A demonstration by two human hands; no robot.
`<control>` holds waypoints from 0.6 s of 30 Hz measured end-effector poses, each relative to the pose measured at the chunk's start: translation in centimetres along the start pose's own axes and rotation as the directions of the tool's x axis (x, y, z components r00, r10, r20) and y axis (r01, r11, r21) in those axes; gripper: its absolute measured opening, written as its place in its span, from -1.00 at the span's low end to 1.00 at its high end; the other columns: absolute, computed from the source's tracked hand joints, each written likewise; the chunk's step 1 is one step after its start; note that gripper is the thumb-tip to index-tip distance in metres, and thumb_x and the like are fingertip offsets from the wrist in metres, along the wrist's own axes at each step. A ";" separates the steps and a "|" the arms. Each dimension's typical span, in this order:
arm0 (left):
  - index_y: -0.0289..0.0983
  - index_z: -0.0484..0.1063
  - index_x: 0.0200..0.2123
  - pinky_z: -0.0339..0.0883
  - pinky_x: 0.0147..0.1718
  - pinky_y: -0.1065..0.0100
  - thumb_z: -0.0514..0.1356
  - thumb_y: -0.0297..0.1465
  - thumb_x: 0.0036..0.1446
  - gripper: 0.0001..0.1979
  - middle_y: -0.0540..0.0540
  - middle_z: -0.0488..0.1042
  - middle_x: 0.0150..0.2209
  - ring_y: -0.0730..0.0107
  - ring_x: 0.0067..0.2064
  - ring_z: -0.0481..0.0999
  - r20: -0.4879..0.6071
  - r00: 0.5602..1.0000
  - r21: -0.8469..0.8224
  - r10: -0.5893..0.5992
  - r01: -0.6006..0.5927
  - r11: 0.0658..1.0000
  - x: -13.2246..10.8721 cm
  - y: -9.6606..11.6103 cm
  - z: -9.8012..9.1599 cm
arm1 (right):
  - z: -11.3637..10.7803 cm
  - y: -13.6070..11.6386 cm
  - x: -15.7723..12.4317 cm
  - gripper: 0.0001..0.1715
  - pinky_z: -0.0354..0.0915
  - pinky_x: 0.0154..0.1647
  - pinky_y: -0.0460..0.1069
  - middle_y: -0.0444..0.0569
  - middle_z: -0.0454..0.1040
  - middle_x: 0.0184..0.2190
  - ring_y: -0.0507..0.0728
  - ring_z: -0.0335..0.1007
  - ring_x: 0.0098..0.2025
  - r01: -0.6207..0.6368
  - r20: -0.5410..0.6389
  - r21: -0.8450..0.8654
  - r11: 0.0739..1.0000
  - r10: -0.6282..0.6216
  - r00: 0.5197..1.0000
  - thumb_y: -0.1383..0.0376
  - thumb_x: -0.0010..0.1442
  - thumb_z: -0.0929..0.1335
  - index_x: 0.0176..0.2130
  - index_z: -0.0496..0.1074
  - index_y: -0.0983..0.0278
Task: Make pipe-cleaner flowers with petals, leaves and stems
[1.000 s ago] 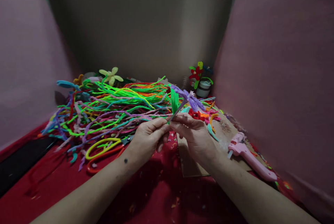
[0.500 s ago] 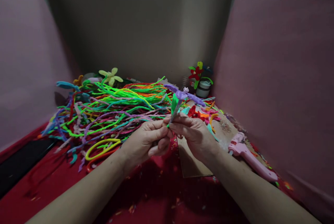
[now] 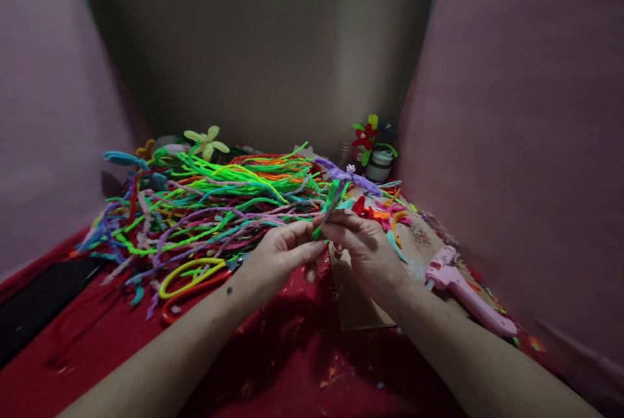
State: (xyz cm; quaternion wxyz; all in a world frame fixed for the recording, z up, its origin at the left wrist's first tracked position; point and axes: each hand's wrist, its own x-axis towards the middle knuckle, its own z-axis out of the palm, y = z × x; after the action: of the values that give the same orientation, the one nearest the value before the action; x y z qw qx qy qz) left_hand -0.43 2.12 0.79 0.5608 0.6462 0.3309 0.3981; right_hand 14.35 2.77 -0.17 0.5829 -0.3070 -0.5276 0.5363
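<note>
Head view: my left hand point(image 3: 277, 262) and right hand point(image 3: 370, 249) pinch the stem point(image 3: 334, 198) mid-frame, leaning up-right to the purple flower point(image 3: 338, 173).

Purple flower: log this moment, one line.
left grip: pinching stem; right grip: pinching stem; purple flower: atop stem; scissors: left side; glue gun: right side

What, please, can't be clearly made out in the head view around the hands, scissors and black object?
All in the head view:
Lower parts of the green strip and the purple flower: partly hidden by fingers of the left hand and right hand.
Tips of the scissors: hidden, seemingly behind the left hand.
Far end of the black object: cut off by the left edge.
</note>
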 end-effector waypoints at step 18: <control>-0.24 0.35 -0.26 0.15 -0.55 0.49 -0.02 -0.46 0.19 -0.83 0.04 0.37 -0.53 0.53 -0.56 0.32 -0.083 0.847 0.855 0.525 -0.210 0.474 -0.3 -2.3 0.0 | 1.1 -0.7 -0.5 -0.93 0.22 -0.29 -0.03 -0.15 0.45 -0.54 0.04 0.29 -0.43 -0.101 -0.059 -0.051 0.994 0.098 0.993 0.33 -0.07 0.39 -0.51 0.51 0.27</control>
State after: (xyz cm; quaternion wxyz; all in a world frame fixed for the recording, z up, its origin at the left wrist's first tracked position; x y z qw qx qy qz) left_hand -0.54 2.25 -1.55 0.0290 0.8086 0.4173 0.4138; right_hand 13.57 1.88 0.63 0.5617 -0.3636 -0.5092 0.5413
